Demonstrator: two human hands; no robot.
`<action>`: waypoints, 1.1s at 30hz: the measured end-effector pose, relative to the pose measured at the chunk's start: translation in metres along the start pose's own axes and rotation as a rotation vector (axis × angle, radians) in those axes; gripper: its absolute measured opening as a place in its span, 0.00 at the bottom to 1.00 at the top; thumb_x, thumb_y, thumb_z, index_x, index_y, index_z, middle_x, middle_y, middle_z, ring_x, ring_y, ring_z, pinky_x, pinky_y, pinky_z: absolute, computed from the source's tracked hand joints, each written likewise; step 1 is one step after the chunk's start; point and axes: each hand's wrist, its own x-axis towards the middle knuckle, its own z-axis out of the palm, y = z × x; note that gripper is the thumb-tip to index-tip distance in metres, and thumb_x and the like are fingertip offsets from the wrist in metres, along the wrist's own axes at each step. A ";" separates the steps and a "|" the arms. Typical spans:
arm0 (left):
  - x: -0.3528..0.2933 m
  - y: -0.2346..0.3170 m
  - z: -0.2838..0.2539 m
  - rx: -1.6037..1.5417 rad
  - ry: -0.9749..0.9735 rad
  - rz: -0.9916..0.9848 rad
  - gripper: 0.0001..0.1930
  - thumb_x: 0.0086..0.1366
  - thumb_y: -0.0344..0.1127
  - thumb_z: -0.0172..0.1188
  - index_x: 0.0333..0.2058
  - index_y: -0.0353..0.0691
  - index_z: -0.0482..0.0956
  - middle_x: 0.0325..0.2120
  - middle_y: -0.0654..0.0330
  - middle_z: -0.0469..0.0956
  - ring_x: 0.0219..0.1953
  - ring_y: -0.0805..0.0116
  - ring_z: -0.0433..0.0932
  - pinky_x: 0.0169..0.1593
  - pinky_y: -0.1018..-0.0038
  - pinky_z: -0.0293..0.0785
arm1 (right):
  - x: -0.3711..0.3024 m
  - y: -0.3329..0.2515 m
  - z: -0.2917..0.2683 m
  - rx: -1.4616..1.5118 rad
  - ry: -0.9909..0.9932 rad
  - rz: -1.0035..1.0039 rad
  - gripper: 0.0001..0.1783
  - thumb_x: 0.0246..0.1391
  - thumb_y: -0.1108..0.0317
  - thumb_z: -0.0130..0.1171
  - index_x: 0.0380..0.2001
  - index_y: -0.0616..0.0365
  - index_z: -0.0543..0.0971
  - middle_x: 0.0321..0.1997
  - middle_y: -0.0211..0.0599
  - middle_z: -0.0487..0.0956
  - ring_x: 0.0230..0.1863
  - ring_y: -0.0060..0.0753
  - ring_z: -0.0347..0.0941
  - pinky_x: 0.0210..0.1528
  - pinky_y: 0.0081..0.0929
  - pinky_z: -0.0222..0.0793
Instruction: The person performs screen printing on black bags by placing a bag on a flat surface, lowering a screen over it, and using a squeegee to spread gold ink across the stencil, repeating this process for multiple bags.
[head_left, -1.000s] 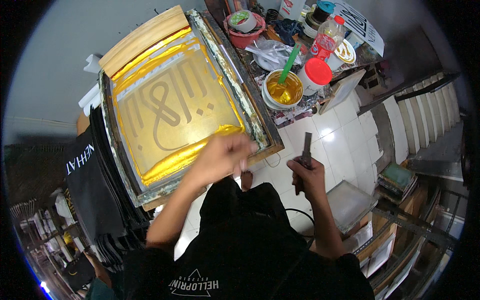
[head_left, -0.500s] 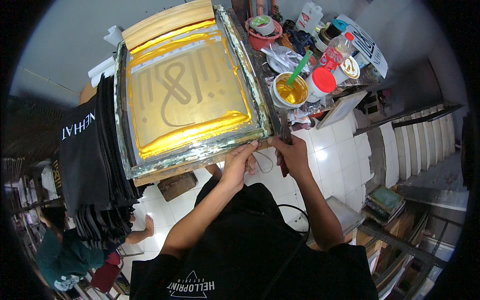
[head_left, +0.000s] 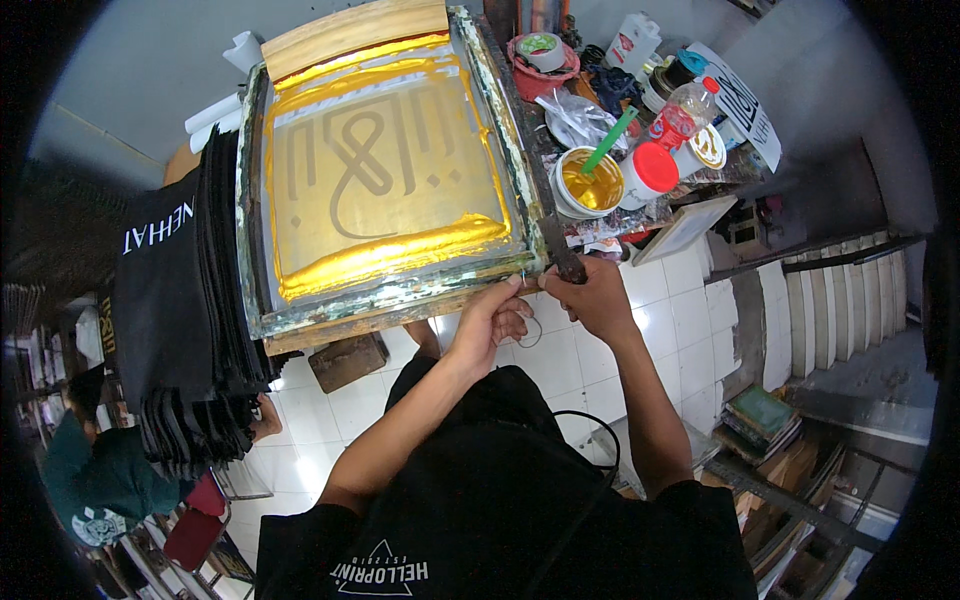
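Observation:
A screen printing frame (head_left: 400, 283) with a worn, paint-spattered rim lies tilted before me. Gold ink (head_left: 400, 247) forms a thick ridge along its near side and smears round the mesh. A wooden squeegee (head_left: 355, 38) rests at the far end. At the near right corner, my left hand (head_left: 490, 322) has thumb and forefinger pinched at the frame's edge, the other fingers curled. Close beside it, my right hand (head_left: 592, 300) is closed by a dark bar end (head_left: 570, 264). What either hand grips is too small or hidden. A thin loop (head_left: 538, 330) hangs below the left fingers.
Black printed fabric pieces (head_left: 165, 290) hang stacked at left. On the right bench stand an ink tub (head_left: 590, 188) with a green stirrer (head_left: 610, 140), a red-lidded tub (head_left: 654, 168) and a bottle (head_left: 688, 112). Another person (head_left: 110, 470) is at lower left.
The frame and bench appear slightly further right and higher in view. A red piece that showed under my right hand is out of sight. Both hands stay at the corner.

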 end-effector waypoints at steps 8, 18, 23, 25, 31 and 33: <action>0.004 -0.006 -0.003 -0.094 -0.115 0.042 0.18 0.73 0.44 0.55 0.51 0.37 0.78 0.42 0.57 0.82 0.37 0.67 0.82 0.43 0.71 0.76 | -0.012 -0.018 -0.004 -0.275 -0.018 -0.163 0.14 0.54 0.64 0.69 0.36 0.66 0.83 0.20 0.39 0.77 0.22 0.26 0.70 0.28 0.32 0.66; 0.007 -0.025 0.005 0.035 -0.091 0.009 0.15 0.71 0.39 0.59 0.50 0.36 0.80 0.40 0.58 0.84 0.36 0.69 0.83 0.44 0.74 0.76 | -0.021 -0.022 -0.029 -0.163 -0.016 0.049 0.11 0.54 0.65 0.69 0.31 0.63 0.82 0.17 0.29 0.76 0.16 0.18 0.70 0.20 0.24 0.65; 0.004 -0.023 0.012 0.019 -0.096 0.031 0.16 0.72 0.39 0.58 0.52 0.37 0.79 0.39 0.58 0.84 0.37 0.68 0.83 0.44 0.73 0.75 | -0.024 -0.031 -0.045 -0.196 -0.141 0.018 0.08 0.54 0.68 0.70 0.26 0.60 0.82 0.17 0.23 0.75 0.16 0.14 0.68 0.18 0.18 0.62; 0.002 -0.017 0.014 -0.059 -0.167 0.103 0.15 0.72 0.39 0.58 0.51 0.37 0.79 0.39 0.58 0.84 0.37 0.69 0.82 0.44 0.73 0.75 | -0.019 -0.034 -0.051 -0.219 -0.257 -0.017 0.08 0.54 0.68 0.70 0.27 0.60 0.82 0.17 0.24 0.75 0.16 0.14 0.68 0.18 0.19 0.62; 0.010 -0.023 -0.003 0.108 -0.084 0.158 0.09 0.69 0.34 0.61 0.44 0.36 0.82 0.36 0.58 0.84 0.34 0.71 0.81 0.41 0.75 0.75 | 0.020 -0.050 -0.046 -0.431 -0.365 -0.116 0.12 0.52 0.63 0.70 0.32 0.62 0.83 0.18 0.36 0.78 0.18 0.26 0.73 0.23 0.28 0.69; 0.007 -0.022 0.002 0.090 0.020 0.170 0.08 0.69 0.33 0.61 0.42 0.35 0.82 0.35 0.57 0.84 0.32 0.72 0.81 0.39 0.76 0.75 | 0.038 -0.042 -0.037 -0.522 -0.341 -0.250 0.13 0.52 0.63 0.71 0.30 0.62 0.83 0.18 0.35 0.78 0.17 0.26 0.71 0.22 0.28 0.67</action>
